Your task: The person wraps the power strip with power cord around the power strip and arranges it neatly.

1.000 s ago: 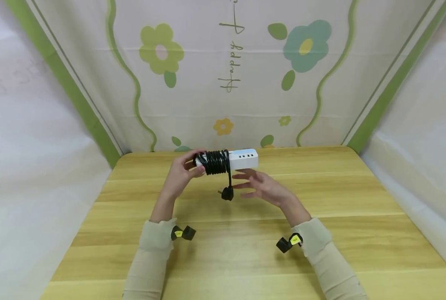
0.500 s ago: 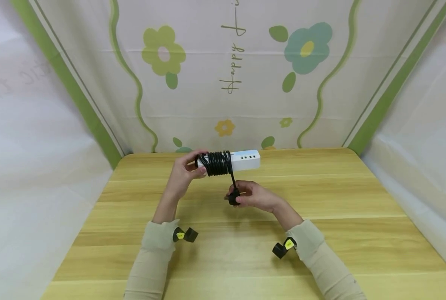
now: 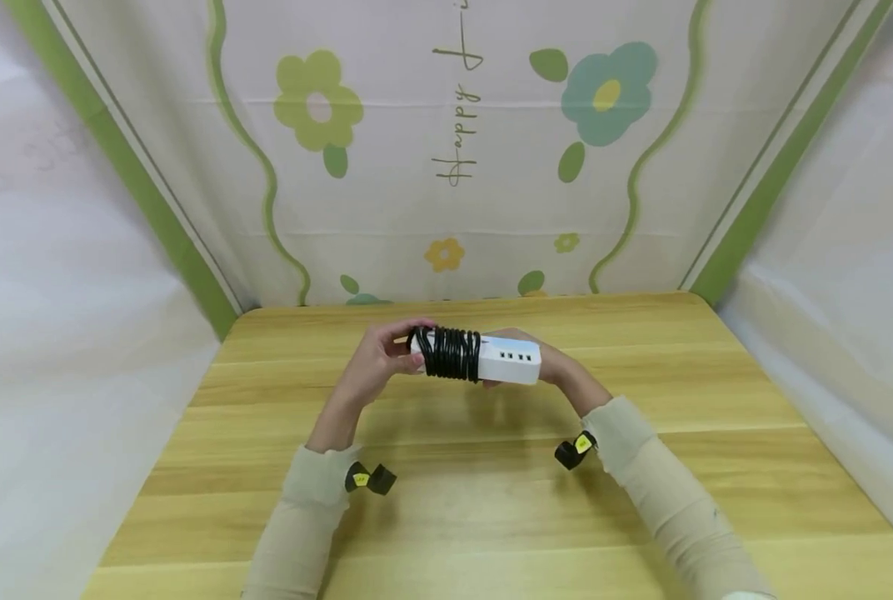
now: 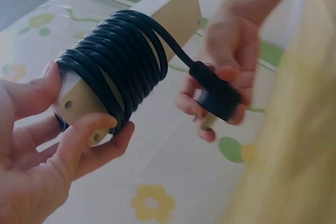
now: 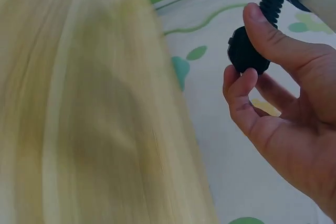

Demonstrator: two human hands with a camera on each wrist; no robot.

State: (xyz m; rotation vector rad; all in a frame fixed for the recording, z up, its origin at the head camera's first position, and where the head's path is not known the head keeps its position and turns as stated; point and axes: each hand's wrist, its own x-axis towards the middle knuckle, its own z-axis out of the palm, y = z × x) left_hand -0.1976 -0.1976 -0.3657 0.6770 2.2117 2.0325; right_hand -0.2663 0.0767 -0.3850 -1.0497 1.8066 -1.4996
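A white power strip (image 3: 510, 360) with a row of small ports is held above the table, its black cord (image 3: 452, 354) wound in several turns round one half. My left hand (image 3: 375, 362) grips the wrapped end, thumb on one side and fingers on the other. Behind the strip in the head view, my right hand (image 3: 555, 364) is mostly hidden. In the left wrist view a short length of cord runs off the coil to the black plug (image 4: 219, 100), which the right hand (image 4: 233, 51) pinches. The right wrist view also has the plug (image 5: 247, 51) between thumb and fingers.
The wooden table (image 3: 446, 508) spreads below both hands. A white cloth (image 3: 446, 200) printed with flowers rises behind its far edge, and pale sheets (image 3: 844, 308) hang at both sides. Each wrist wears a small black camera (image 3: 371, 479).
The right hand came from open beside the hanging plug to pinching it, then carried it up behind the strip. The left hand has lowered the power strip slightly and tilted it.
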